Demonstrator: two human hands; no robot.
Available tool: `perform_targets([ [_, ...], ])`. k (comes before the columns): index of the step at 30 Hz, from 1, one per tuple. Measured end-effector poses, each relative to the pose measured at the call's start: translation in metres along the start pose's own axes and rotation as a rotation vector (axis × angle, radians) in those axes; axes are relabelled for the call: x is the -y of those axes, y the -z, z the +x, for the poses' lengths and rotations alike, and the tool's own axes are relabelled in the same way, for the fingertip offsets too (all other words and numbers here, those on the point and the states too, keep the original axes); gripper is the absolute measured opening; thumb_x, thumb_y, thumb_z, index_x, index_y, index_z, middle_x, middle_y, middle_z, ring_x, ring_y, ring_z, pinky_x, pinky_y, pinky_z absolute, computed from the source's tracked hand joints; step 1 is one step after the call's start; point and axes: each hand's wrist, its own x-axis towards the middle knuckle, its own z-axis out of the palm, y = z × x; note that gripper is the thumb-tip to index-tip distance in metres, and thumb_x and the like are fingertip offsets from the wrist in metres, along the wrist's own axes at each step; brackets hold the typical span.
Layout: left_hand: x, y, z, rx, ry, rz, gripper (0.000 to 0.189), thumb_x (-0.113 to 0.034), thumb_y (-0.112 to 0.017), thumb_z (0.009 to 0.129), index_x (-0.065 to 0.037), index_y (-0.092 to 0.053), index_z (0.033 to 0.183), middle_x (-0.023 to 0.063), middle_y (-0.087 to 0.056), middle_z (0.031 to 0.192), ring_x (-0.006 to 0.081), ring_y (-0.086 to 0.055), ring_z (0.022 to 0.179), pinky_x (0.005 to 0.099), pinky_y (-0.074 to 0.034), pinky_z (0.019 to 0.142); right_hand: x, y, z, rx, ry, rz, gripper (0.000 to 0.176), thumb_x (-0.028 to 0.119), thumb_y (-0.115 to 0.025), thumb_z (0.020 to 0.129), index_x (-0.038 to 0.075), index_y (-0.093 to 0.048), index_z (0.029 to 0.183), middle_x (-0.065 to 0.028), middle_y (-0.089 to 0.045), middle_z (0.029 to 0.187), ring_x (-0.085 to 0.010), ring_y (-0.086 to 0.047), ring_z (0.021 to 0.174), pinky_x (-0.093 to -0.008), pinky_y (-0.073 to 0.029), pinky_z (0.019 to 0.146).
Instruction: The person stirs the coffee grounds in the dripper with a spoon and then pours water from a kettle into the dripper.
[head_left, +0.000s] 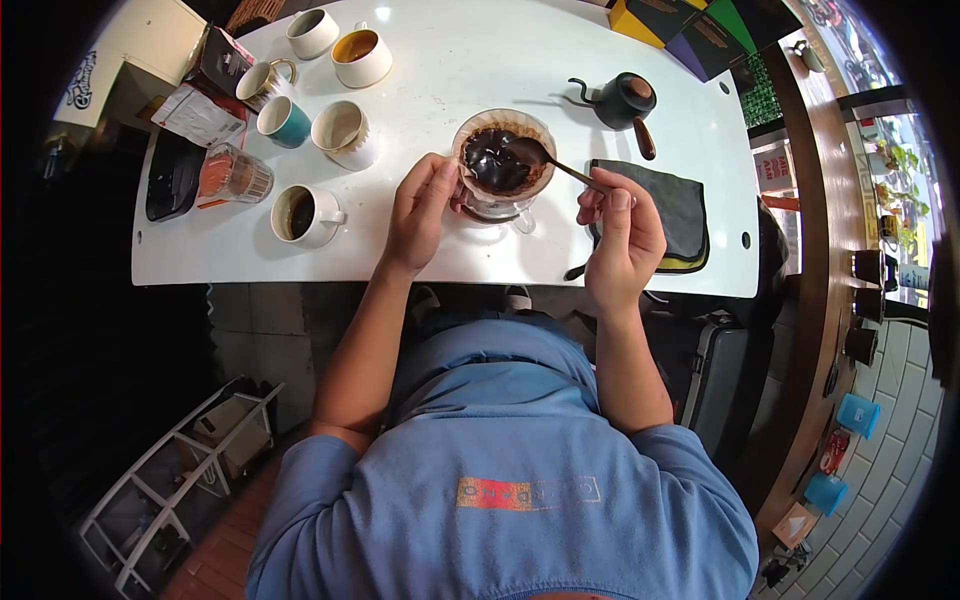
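Now right fingers (605,200) pinch spoon (568,171), left fingers (432,186) hold dripper (520,118)

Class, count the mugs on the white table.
6 mugs, all left of the dripper: two at the far edge, gold-handled, teal, white beside it, one with coffee nearest.

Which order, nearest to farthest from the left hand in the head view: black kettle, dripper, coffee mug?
1. Dripper, held by the left hand.
2. Coffee mug, to the hand's left.
3. Black kettle, far right, past the spoon.
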Motion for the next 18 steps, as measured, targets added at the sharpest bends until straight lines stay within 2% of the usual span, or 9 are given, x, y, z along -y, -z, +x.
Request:
perform_targets([
  [16, 0.0062, 0.0023, 0.0043, 0.035, 0.004, -0.011, 0.024, -0.022, -0.037, 0.096, -0.005, -0.046, 0.083, 0.0013, -0.044, 0.074, 0.0098, -0.041, 0.070, 0.0238, -0.037, 0.066, 0.0048, -0.0028, 0.0019, -0.025, 0.042, 0.009, 0.022, 0.012, -0.047, 0.094, -0.005, -0.056, 0.103, -0.0072, -0.059, 0.079, -0.0092, -0.055, 0.072, -0.0213, -0.045, 0.063],
  [18, 0.0063, 0.0044, 0.0067, -0.010, -0.019, -0.021, 0.025, -0.022, -0.039, 0.096, -0.004, -0.049, 0.081, -0.0001, -0.050, 0.072, 0.0067, -0.045, 0.067, 0.0203, -0.038, 0.063, 0.0067, -0.0024, 0.0026, -0.028, 0.047, 0.000, 0.022, 0.012, -0.047, 0.094, -0.005, -0.057, 0.103, -0.0072, -0.060, 0.079, -0.0090, -0.055, 0.071, -0.0212, -0.045, 0.063],
])
